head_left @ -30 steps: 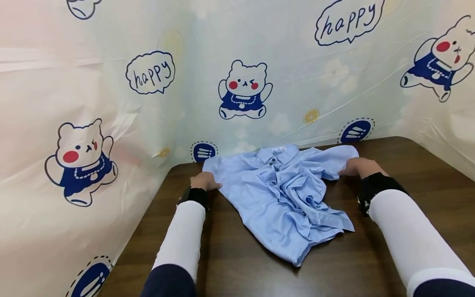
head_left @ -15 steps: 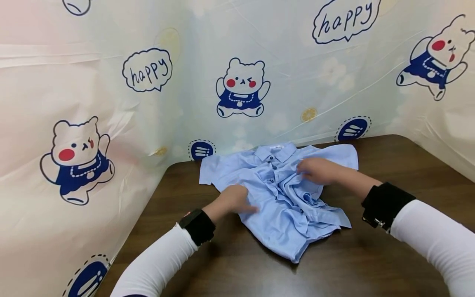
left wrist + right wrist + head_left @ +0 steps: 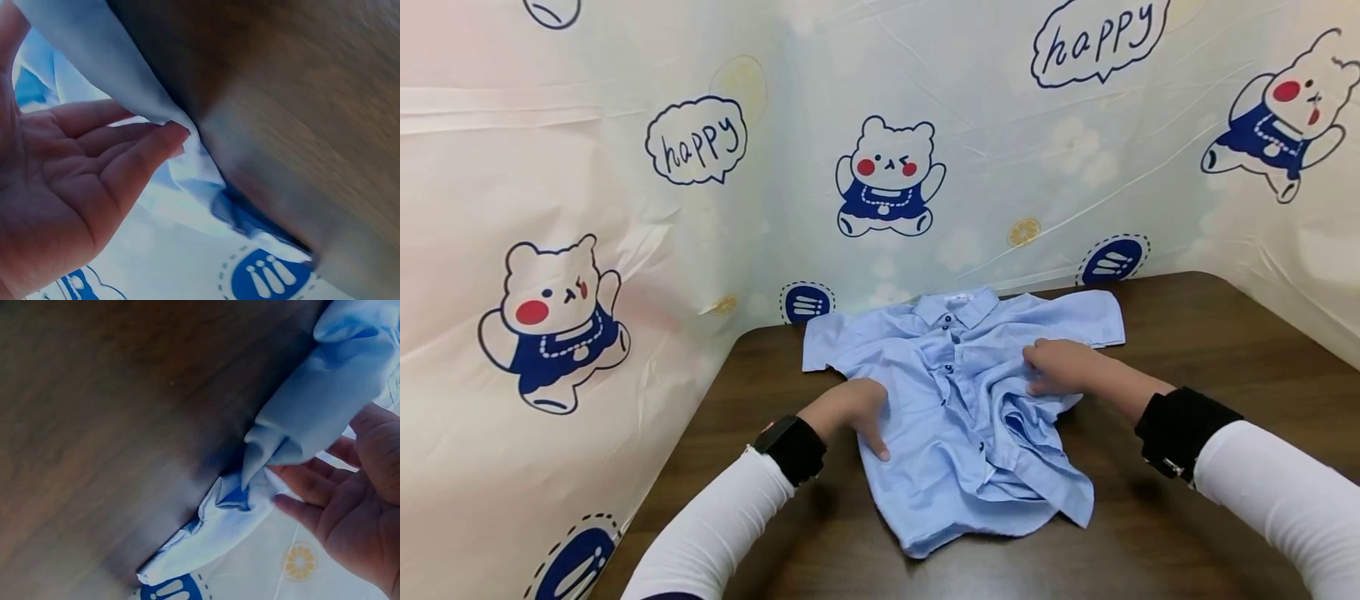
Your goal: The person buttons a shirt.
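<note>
A light blue short-sleeved button shirt (image 3: 917,433) lies front up, its collar toward the back and its right-hand side bunched in folds. My left hand (image 3: 850,408) is at the shirt's left side below the sleeve. In the left wrist view, the thumb and fingers of that hand (image 3: 81,169) meet at the fabric edge and pinch it. My right hand (image 3: 1063,367) holds the right side under the other sleeve. The right wrist view shows this hand's (image 3: 344,500) fingertips pinching a fold, partly hidden by cloth.
The shirt lies on a dark brown wooden table (image 3: 760,533). Behind it and to the sides hangs a pale curtain (image 3: 790,167) printed with bears and "happy" bubbles. The collar end reaches the table's back edge.
Both hands have left the sleeve ends and come inward and nearer to the sides of the shirt. The shirt's lower part has shifted left and spread wider.
</note>
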The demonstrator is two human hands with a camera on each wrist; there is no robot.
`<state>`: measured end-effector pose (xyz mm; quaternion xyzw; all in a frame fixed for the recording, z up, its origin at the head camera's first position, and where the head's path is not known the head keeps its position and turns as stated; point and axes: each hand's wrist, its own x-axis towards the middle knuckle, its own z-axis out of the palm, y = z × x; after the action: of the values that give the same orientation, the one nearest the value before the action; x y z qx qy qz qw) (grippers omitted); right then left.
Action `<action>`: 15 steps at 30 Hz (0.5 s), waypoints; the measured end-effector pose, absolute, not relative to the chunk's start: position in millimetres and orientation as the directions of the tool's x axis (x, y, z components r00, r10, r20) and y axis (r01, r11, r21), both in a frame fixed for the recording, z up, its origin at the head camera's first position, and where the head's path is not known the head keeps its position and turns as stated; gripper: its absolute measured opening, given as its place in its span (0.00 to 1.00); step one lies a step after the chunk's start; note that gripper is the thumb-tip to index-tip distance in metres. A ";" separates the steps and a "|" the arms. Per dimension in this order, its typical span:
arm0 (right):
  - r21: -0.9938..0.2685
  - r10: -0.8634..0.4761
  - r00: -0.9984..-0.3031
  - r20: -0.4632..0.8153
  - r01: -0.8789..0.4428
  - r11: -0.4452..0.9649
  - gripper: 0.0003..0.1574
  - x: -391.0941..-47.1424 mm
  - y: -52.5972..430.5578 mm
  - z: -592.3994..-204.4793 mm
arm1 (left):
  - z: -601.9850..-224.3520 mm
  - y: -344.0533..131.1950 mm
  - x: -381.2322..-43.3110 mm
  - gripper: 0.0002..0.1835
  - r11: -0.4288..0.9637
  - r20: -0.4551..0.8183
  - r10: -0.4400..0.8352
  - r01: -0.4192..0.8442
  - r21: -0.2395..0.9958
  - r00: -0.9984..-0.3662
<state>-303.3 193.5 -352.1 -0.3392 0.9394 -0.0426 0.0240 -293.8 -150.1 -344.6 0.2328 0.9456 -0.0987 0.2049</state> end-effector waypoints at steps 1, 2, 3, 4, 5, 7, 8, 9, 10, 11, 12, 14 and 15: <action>-0.087 -0.643 -0.765 -0.030 -0.639 0.764 0.17 -303.5 195.9 -353.0 | -344.2 -152.7 -295.9 0.46 0.872 -0.446 0.398 0.482 -0.089 -0.802; -0.081 -0.642 -0.765 -0.049 -0.638 0.766 0.20 -303.3 198.5 -353.7 | -343.7 -155.3 -297.8 0.49 0.870 -0.458 0.397 0.485 -0.089 -0.796; -0.087 -0.637 -0.768 -0.073 -0.631 0.771 0.23 -302.5 200.9 -353.5 | -343.7 -158.1 -299.6 0.53 0.871 -0.468 0.394 0.484 -0.086 -0.791; -0.096 -0.629 -0.771 -0.099 -0.622 0.777 0.27 -302.0 203.6 -353.5 | -343.1 -160.7 -301.1 0.56 0.870 -0.477 0.391 0.485 -0.087 -0.787; -0.110 -0.620 -0.774 -0.128 -0.610 0.785 0.31 -301.5 206.0 -352.4 | -342.6 -163.3 -302.3 0.59 0.872 -0.485 0.386 0.481 -0.085 -0.785; -0.142 -0.591 -0.786 -0.180 -0.574 0.806 0.39 -300.8 211.0 -350.6 | -341.4 -168.1 -304.5 0.62 0.878 -0.498 0.378 0.473 -0.074 -0.780; -0.161 -0.574 -0.792 -0.206 -0.552 0.819 0.43 -299.9 213.2 -349.3 | -340.9 -170.3 -305.5 0.63 0.881 -0.502 0.375 0.468 -0.067 -0.779; -0.176 -0.565 -0.793 -0.226 -0.537 0.825 0.46 -298.6 215.2 -347.6 | -341.1 -172.6 -306.4 0.63 0.885 -0.503 0.375 0.463 -0.057 -0.779; -0.184 -0.559 -0.793 -0.242 -0.529 0.829 0.49 -297.9 217.1 -346.8 | -341.2 -174.1 -307.0 0.63 0.888 -0.505 0.372 0.458 -0.052 -0.779; -0.194 -0.555 -0.791 -0.256 -0.521 0.831 0.51 -296.6 218.7 -345.5 | -341.6 -175.5 -307.6 0.64 0.889 -0.504 0.373 0.455 -0.044 -0.779; -0.195 -0.553 -0.789 -0.268 -0.518 0.833 0.53 -295.4 220.3 -344.6 | -342.2 -177.0 -307.9 0.64 0.890 -0.501 0.377 0.454 -0.036 -0.779; -0.202 -0.548 -0.782 -0.296 -0.510 0.836 0.56 -292.9 223.2 -342.5 | -343.4 -179.5 -307.8 0.64 0.891 -0.491 0.389 0.453 -0.012 -0.779; -0.206 -0.546 -0.780 -0.308 -0.505 0.838 0.57 -291.8 224.7 -341.7 | -344.2 -180.6 -307.7 0.64 0.891 -0.486 0.397 0.453 0.001 -0.779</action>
<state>-291.8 224.7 -341.7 -0.2790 0.9416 -0.0560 0.1800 -307.7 -180.6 -344.2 0.2258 0.9412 -0.0580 0.2444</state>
